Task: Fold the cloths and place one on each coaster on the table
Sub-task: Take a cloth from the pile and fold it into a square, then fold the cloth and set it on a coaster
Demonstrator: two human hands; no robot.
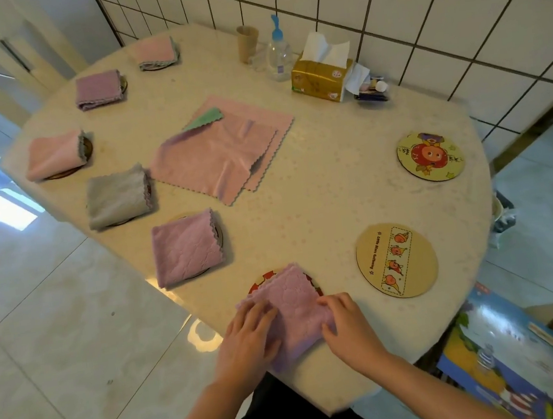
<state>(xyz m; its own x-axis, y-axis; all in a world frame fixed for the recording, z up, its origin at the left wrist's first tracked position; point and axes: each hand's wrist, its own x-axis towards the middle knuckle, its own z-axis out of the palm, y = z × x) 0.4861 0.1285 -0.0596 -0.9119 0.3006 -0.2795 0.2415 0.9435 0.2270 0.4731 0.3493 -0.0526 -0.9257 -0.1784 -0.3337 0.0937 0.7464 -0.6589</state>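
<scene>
A folded purple cloth (pixel 296 307) lies at the table's near edge, partly over a red-rimmed coaster (pixel 262 278). My left hand (pixel 248 336) grips its left side, and my right hand (pixel 345 325) holds its right side with curled fingers. Two bare coasters sit to the right: a tan one (pixel 397 259) and a yellow one (pixel 430 156). A stack of unfolded pink cloths (pixel 224 153) with a green corner (pixel 206 118) showing lies mid-table. Several folded cloths rest on coasters along the left edge, the nearest purple (pixel 186 247), then grey (pixel 117 196).
At the back by the tiled wall stand a tissue box (pixel 320 78), a clear pump bottle (pixel 278 54) and a brown cup (pixel 248 43). A chair (pixel 2 51) stands at the far left. A colourful box (pixel 502 356) lies below the table on the right.
</scene>
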